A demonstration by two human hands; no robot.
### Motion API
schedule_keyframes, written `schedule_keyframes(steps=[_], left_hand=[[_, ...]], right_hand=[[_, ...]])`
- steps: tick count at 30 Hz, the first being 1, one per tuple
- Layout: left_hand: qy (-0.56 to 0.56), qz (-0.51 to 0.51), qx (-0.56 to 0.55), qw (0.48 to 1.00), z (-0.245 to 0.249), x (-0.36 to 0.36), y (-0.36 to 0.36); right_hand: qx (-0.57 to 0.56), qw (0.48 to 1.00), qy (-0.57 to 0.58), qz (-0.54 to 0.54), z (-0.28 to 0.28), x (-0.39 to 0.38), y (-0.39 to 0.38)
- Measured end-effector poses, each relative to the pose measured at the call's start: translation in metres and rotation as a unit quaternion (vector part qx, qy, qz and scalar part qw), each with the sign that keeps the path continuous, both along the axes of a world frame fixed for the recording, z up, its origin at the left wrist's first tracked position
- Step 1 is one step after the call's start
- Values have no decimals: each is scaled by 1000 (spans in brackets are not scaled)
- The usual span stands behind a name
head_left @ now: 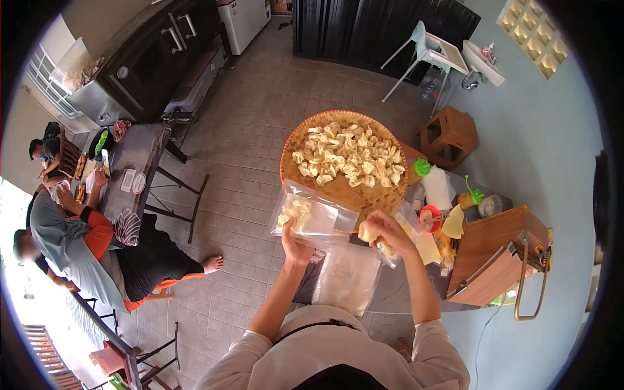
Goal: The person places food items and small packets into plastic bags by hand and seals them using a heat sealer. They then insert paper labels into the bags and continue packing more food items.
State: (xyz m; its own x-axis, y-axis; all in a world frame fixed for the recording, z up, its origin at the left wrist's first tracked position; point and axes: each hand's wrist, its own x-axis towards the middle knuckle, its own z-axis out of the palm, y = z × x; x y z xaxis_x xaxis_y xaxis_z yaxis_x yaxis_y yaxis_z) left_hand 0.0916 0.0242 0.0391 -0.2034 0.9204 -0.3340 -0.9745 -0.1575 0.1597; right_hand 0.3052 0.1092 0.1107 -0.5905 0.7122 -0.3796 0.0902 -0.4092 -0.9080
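Observation:
My left hand (pixel 296 248) grips the lower left part of a clear plastic bag (pixel 325 216), with several pale folded dumplings (pixel 296 210) inside it. Just right of the bag, my right hand (pixel 388 233) is closed on a pale dumpling (pixel 366 231), partly hidden by the fingers. Beyond both hands lies a round woven tray (pixel 354 190) with a red-trimmed rim, heaped with more pale dumplings (pixel 354 153). A stack of flat clear bags (pixel 346 276) rests on the table close to my body.
At right are a green-capped bottle (pixel 421 170), a red cup (pixel 429 218) and a wooden cabinet (pixel 497 257) with a metal handle. A brown stool (pixel 448 138) stands behind. On the left, a person (pixel 78 227) sits at another table (pixel 140 195), with a second person farther back.

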Motion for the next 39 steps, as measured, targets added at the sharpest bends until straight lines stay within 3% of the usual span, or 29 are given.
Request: schedule_keyframes(steps=[2, 6, 10, 11, 14, 18, 20, 21, 27, 29, 33, 35, 39], left_hand=[[4, 8, 7, 1000, 4, 5, 0], [21, -24, 5, 999, 9, 19, -4], [19, -87, 24, 996, 10, 32, -9], [72, -75, -11, 994, 11, 40, -9], [61, -81, 22, 995, 9, 42, -12], [69, -78, 16, 994, 12, 49, -18], [57, -89, 7, 994, -1, 54, -21], [56, -90, 7, 994, -2, 55, -21], [48, -68, 20, 996, 5, 49, -19], [39, -60, 12, 997, 8, 45, -18], [-6, -41, 9, 999, -1, 32, -17], [-1, -16, 8, 1000, -9, 22, -17], [22, 32, 1, 999, -8, -7, -20]], right_hand=[[50, 998, -41, 17, 2, -3, -15], [121, 990, -51, -52, -12, -17, -42], [129, 988, 18, -88, -26, -33, -59], [222, 973, -54, -29, -38, -29, -56], [182, 982, 33, -27, -37, -31, -57], [201, 979, 9, -16, -42, -27, -54], [192, 978, -17, 82, -29, -26, -50], [191, 978, -18, 82, -29, -26, -50], [263, 956, -128, 33, -46, -36, -60], [363, 916, -146, -89, -47, -41, -64], [301, 941, -149, -50, -35, -28, -56], [270, 960, -54, -43, -37, -20, -48], [307, 942, -125, -62, -31, -7, -12]])
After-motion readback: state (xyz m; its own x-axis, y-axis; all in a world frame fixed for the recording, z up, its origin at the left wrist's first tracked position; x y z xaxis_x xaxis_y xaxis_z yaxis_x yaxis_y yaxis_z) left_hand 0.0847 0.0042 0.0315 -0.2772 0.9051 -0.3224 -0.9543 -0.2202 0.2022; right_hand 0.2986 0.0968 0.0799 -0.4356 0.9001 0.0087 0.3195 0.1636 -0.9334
